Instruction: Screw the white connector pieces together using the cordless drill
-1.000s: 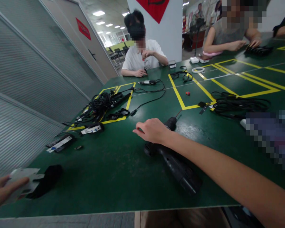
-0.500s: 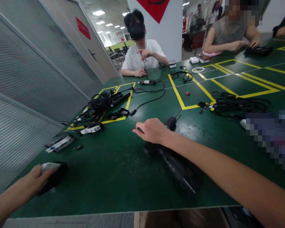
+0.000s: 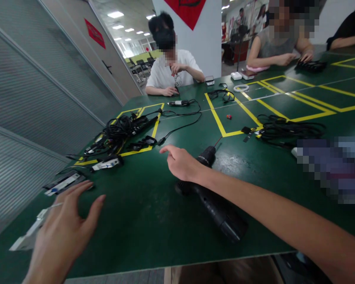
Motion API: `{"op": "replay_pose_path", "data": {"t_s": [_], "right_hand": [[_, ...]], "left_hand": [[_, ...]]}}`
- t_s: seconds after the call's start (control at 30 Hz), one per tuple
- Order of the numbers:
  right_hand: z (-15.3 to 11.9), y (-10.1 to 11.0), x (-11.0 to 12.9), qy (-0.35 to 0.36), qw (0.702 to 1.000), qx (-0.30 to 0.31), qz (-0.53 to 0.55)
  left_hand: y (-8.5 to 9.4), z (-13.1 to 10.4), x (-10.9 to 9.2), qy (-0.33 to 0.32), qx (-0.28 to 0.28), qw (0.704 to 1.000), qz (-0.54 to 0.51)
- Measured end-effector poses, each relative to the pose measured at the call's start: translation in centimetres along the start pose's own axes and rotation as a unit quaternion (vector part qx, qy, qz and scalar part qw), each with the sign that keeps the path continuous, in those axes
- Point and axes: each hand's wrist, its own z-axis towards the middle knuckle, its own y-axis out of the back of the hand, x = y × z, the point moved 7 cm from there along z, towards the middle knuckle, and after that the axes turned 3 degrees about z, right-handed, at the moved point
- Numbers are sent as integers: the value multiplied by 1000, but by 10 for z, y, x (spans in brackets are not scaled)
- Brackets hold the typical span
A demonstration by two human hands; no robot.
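Observation:
My left hand (image 3: 66,225) hovers at the table's left side, fingers spread, holding nothing. Beside and partly behind it lies a flat piece with a white surface (image 3: 26,236); the hand hides the rest. Just past my fingertips is a black part with a white strip (image 3: 66,183), and a similar one (image 3: 108,162) lies farther off. My right hand (image 3: 183,163) reaches across a black power drill (image 3: 221,213), its index finger stretched out and nothing visible in its grasp. The drill lies on its side with a thin bit (image 3: 218,142) pointing away; my wrist covers its middle.
A tangle of black cables and parts (image 3: 121,130) fills the taped area at left. An electric screwdriver (image 3: 179,103) trails its cord. More coiled cables (image 3: 290,128) lie at right near a blurred-out object (image 3: 331,165). Across the green table (image 3: 148,244), people handle small items.
My left hand has let go of the black-and-white piece, which now lies at the left, and has opened and risen. My right index finger has extended. The view has shifted slightly.

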Motion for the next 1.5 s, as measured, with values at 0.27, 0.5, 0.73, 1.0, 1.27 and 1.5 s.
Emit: {"op": "replay_pose_path", "data": {"t_s": [0.27,0.5,0.73,1.0,1.27,1.5], "right_hand": [[-13,-46,-2,-151,900,78,401],[-21,-45,-7,-210,876,110,419],[-26,-47,3,-218,879,104,411],[-36,-59,5,-240,847,144,452],[-40,-64,11,-248,855,167,423],[-40,-61,9,-260,865,145,403]], "left_hand": [[-2,19,-160,-199,11,959,-200],[-12,27,-163,-165,72,948,-262],[-5,21,-156,-123,46,945,-301],[-4,11,-149,-105,37,941,-320],[-9,10,-146,-84,62,936,-337],[-12,13,-146,-69,84,933,-344]]}}
